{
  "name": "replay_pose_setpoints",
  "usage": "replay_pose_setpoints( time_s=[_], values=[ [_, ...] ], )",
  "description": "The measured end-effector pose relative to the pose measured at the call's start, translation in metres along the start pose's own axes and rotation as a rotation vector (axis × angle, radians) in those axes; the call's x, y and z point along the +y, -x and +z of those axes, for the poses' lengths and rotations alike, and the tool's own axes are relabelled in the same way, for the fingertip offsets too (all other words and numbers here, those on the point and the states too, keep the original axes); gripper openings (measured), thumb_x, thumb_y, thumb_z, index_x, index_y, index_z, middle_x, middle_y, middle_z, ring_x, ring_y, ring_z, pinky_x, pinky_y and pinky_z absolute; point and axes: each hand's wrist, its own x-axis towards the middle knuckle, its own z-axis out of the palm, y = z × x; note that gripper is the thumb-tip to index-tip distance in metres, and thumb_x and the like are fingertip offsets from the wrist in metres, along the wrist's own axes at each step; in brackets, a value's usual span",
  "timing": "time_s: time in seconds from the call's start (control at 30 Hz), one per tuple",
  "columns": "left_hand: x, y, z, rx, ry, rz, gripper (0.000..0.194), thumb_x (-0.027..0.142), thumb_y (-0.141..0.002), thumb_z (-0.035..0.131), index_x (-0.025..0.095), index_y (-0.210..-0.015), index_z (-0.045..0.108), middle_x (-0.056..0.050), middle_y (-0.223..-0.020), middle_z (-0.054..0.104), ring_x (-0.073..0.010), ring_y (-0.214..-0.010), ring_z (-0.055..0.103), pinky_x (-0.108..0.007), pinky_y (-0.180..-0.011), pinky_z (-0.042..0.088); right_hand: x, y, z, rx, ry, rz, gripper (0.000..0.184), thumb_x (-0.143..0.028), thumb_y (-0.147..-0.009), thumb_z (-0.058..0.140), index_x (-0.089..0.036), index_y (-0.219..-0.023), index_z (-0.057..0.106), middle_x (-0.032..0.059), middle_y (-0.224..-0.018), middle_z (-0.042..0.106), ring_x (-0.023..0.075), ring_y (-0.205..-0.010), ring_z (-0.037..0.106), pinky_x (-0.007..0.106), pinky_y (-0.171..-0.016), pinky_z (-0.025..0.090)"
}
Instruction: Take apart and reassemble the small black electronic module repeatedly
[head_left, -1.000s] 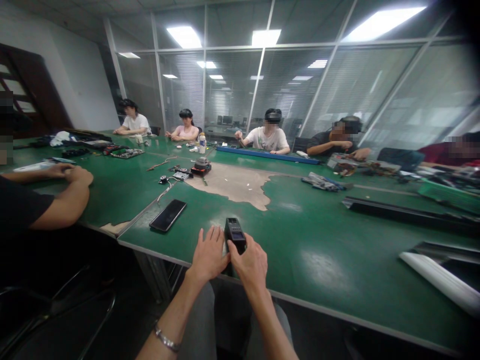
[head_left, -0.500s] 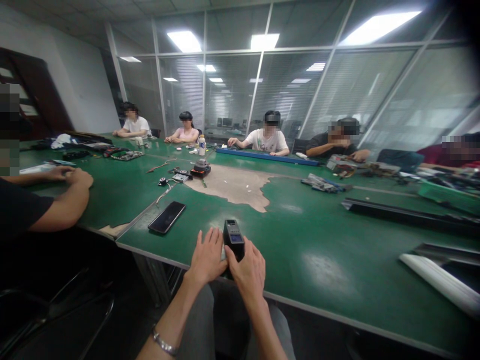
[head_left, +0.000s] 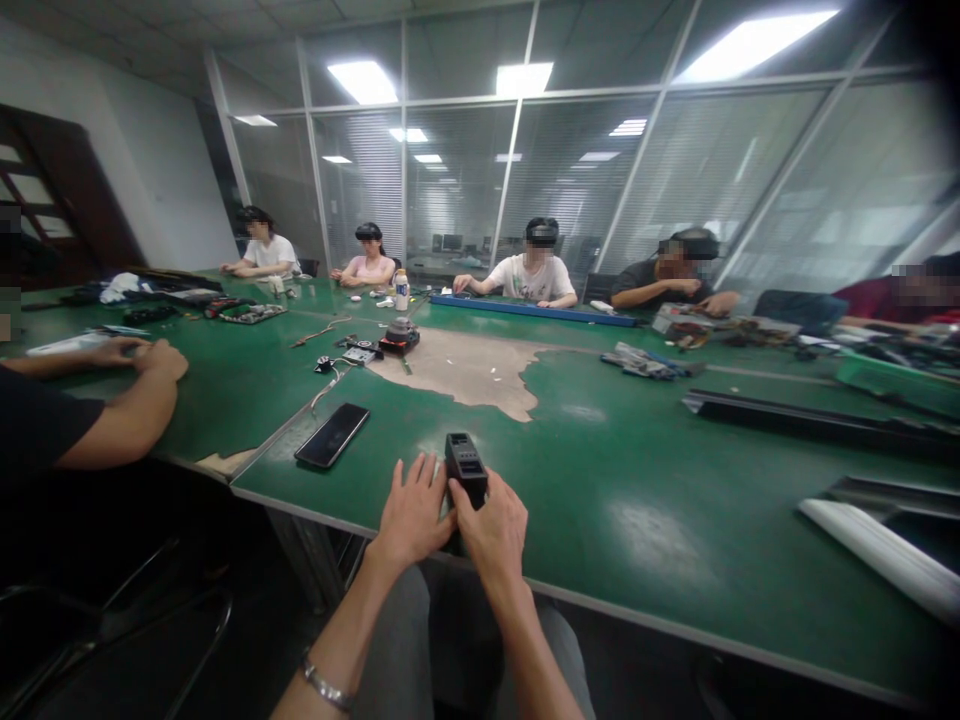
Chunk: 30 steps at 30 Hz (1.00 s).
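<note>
A small black device (head_left: 466,462) with a little screen stands upright at the near edge of the green table (head_left: 645,500). My right hand (head_left: 491,530) is wrapped round its lower part. My left hand (head_left: 412,510) lies beside it on the left, fingers stretched out flat on the table and touching the device's side. A metal bracelet sits on my left wrist.
A black phone (head_left: 332,434) lies left of my hands. Farther off are a bare brown patch (head_left: 465,368), a black-and-red part (head_left: 400,337), a white bottle (head_left: 402,289), a long blue bar (head_left: 532,310), dark rails (head_left: 810,420) and a white tube (head_left: 877,555). Several people sit around the table.
My hands and the device have stayed almost still. The view has shifted slightly.
</note>
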Motion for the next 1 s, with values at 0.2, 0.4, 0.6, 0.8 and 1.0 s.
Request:
replay_pose_setpoints(
  time_s=[0.2,0.4,0.6,0.8,1.0],
  values=[
    [0.000,-0.001,0.001,-0.003,0.015,-0.014,0.071,0.065,-0.095,0.033,0.018,-0.148,0.040,-0.014,-0.156,0.036,-0.0338,-0.145,0.026,-0.058,-0.117,0.017,-0.004,-0.019,-0.018,0.044,-0.184,-0.005,0.045,-0.051,-0.085,0.058,-0.019,-0.115,0.064,0.0102,-0.109,0.070,0.0241,-0.102,0.064,0.035,-0.089,0.044],
    [0.002,0.000,0.001,0.023,0.018,-0.013,0.071,0.067,-0.097,0.026,0.020,-0.146,0.043,-0.013,-0.156,0.036,-0.0339,-0.145,0.026,-0.059,-0.117,0.016,0.031,-0.024,-0.026,0.134,-0.149,0.081,0.052,-0.056,-0.085,0.056,-0.018,-0.121,0.060,0.0119,-0.115,0.069,0.0258,-0.106,0.063,0.036,-0.090,0.044],
    [0.001,0.001,0.001,0.012,0.022,-0.018,0.072,0.068,-0.097,0.026,0.020,-0.148,0.042,-0.012,-0.157,0.035,-0.0335,-0.146,0.025,-0.058,-0.117,0.017,0.056,-0.020,-0.020,0.133,-0.021,0.066,0.050,-0.056,-0.087,0.052,-0.017,-0.118,0.059,0.0130,-0.115,0.067,0.0266,-0.106,0.061,0.037,-0.090,0.044],
    [0.002,0.002,-0.001,0.012,0.017,-0.014,0.071,0.067,-0.097,0.025,0.019,-0.148,0.041,-0.013,-0.157,0.035,-0.0329,-0.146,0.025,-0.057,-0.117,0.017,0.064,-0.019,-0.013,0.127,0.092,0.016,0.051,-0.057,-0.089,0.046,-0.015,-0.115,0.059,0.0137,-0.105,0.067,0.0269,-0.102,0.060,0.037,-0.088,0.043],
    [0.003,0.001,-0.001,0.009,0.012,-0.024,0.071,0.066,-0.098,0.026,0.018,-0.147,0.042,-0.013,-0.157,0.035,-0.0324,-0.146,0.025,-0.056,-0.118,0.016,0.065,-0.014,-0.012,0.083,0.182,0.045,0.052,-0.055,-0.087,0.050,-0.012,-0.114,0.060,0.0168,-0.105,0.067,0.0304,-0.104,0.060,0.039,-0.090,0.042]
  ],
)
